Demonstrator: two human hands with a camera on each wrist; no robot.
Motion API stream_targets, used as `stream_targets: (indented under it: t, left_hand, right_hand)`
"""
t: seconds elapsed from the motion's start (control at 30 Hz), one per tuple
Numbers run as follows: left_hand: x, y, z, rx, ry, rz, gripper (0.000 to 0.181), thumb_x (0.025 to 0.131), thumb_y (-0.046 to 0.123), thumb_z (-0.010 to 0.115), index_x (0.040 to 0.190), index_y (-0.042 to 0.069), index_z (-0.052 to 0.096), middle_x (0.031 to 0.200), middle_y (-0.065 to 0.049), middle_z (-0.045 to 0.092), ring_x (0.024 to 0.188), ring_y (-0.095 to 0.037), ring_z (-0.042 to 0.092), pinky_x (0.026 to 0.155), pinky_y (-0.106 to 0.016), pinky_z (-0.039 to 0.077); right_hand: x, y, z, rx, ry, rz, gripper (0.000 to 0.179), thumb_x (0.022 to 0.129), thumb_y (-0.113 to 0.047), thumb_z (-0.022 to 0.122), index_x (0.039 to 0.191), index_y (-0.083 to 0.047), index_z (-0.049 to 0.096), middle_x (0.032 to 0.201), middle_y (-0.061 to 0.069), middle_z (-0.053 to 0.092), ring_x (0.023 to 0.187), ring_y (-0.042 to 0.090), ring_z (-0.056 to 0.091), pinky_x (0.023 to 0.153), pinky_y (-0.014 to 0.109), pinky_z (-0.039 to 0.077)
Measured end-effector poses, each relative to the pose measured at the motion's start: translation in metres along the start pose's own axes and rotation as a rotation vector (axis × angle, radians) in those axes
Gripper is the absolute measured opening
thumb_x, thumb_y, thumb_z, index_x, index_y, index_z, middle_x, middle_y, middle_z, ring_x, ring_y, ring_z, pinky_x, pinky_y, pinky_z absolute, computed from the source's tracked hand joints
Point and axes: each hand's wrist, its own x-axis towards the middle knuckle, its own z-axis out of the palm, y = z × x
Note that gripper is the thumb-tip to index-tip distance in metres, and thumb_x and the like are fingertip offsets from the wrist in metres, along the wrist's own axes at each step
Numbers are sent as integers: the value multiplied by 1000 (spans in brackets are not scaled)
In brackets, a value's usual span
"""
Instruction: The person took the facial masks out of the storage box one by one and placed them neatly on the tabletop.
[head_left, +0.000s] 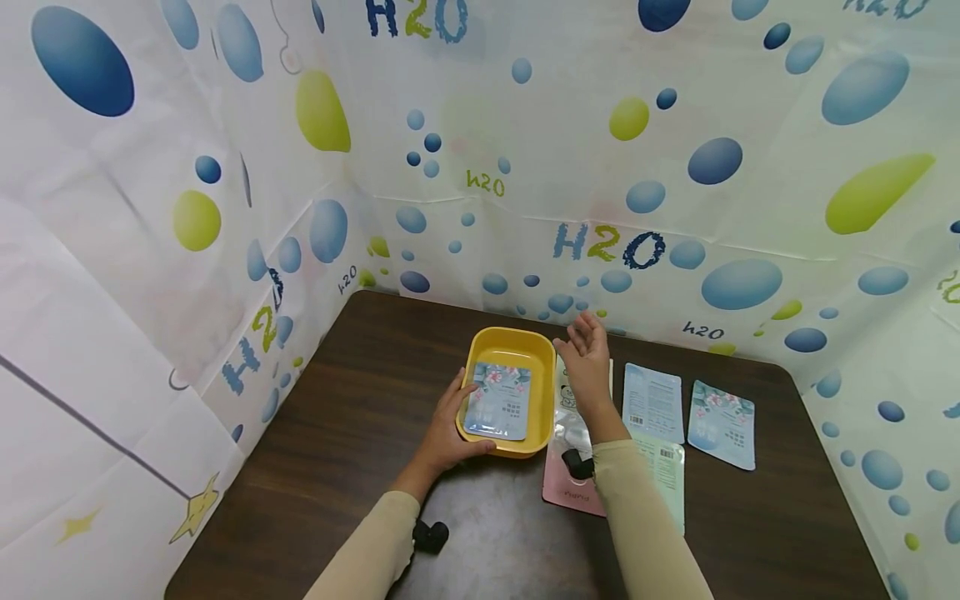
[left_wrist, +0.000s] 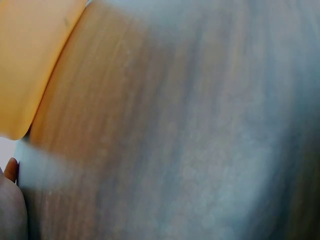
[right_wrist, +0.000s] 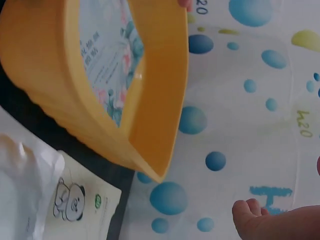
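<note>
A yellow plastic tray [head_left: 542,417] is at the middle of the table, and a flat blue sachet with pink flowers [head_left: 501,402] lies inside it. My left hand [head_left: 442,432] grips the tray's near left corner, the thumb along the front side and the fingers at the left rim. Just beyond the tray's right side, my right hand [head_left: 588,367] is raised above the sachets, its fingers loosely bent and nothing in them. The right wrist view has the tray [right_wrist: 155,95] close up and only part of my right hand [right_wrist: 265,222].
Right of the tray lie a pink and silver sachet with a panda [head_left: 567,492], a pale blue printed sachet [head_left: 651,400], a green sachet [head_left: 667,468] and another floral sachet [head_left: 722,427]. A bubble-patterned sheet [head_left: 465,242] hangs behind the dark wooden table [head_left: 300,492].
</note>
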Motion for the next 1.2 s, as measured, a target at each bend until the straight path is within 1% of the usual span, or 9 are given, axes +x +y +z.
stream_targets:
  t: [0.1, 0.27, 0.3, 0.5, 0.67, 0.73, 0.9, 1.03, 1.2]
  left_hand:
    - [0, 1, 0, 0, -3, -8, 100, 62, 41, 91, 145, 12, 44, 165, 5, 13, 150, -31, 21, 112, -63, 28]
    - [0, 2, 0, -12, -6, -24, 97, 63, 33, 92, 145, 12, 45, 165, 6, 14, 150, -30, 20, 113, -63, 26]
    - [0, 1, 0, -12, -5, -24, 97, 63, 32, 92, 145, 12, 45, 165, 6, 14, 150, -30, 20, 114, -63, 26]
    - [0, 1, -1, -15, -7, -12, 98, 63, 38, 91, 144, 11, 45, 165, 6, 14, 150, -31, 21, 113, -63, 27]
    - [0, 0, 0, -1, -4, 8, 99, 62, 44, 90, 144, 11, 46, 165, 2, 15, 150, -32, 21, 112, -64, 28]
    - [1, -1, 0, 5, -3, 16, 100, 62, 47, 90, 144, 10, 46, 165, 1, 15, 149, -32, 22, 112, -64, 28]
    - [2, 1, 0, -2, 1, 28, 99, 62, 48, 89, 143, 10, 47, 165, 2, 16, 150, -32, 21, 113, -63, 27]
    - [2, 1, 0, 3, -2, 32, 99, 63, 51, 88, 143, 10, 47, 165, 3, 16, 150, -32, 22, 113, -63, 27]
    - [1, 1, 0, 8, 2, 35, 99, 63, 52, 88, 143, 10, 47, 165, 1, 16, 149, -33, 22, 111, -64, 28]
  right_hand:
    - [2, 6, 7, 9, -17, 25, 66, 96, -20, 62, 151, -26, 27, 157, -2, 32, 144, 17, 35, 115, 41, 35]
    - [3, 17, 16, 9, -64, 36, 66, 96, -20, 62, 151, -24, 27, 158, 1, 30, 146, 20, 34, 116, 42, 33]
    - [3, 19, 17, 4, -71, 43, 66, 95, -21, 62, 151, -26, 27, 158, 0, 30, 146, 19, 34, 116, 42, 33]
    - [2, 30, 27, 11, -91, 72, 66, 95, -20, 62, 150, -27, 27, 159, 2, 28, 147, 22, 32, 115, 43, 34]
    - [0, 42, 35, -21, -92, 92, 66, 94, -20, 63, 150, -27, 28, 159, 2, 28, 148, 24, 30, 116, 46, 32]
    - [-1, 46, 39, -29, -100, 100, 67, 94, -21, 63, 150, -25, 28, 160, 3, 27, 149, 26, 28, 117, 48, 31]
    - [-4, 55, 48, -33, -127, 125, 71, 92, -20, 63, 152, -21, 26, 161, 8, 23, 150, 32, 21, 119, 50, 25]
    - [-7, 63, 52, -42, -122, 165, 70, 93, -17, 63, 152, -23, 26, 162, 9, 22, 151, 33, 18, 121, 47, 21]
    - [-8, 69, 55, -43, -121, 159, 71, 91, -11, 63, 151, -22, 27, 162, 12, 20, 152, 32, 15, 122, 44, 18]
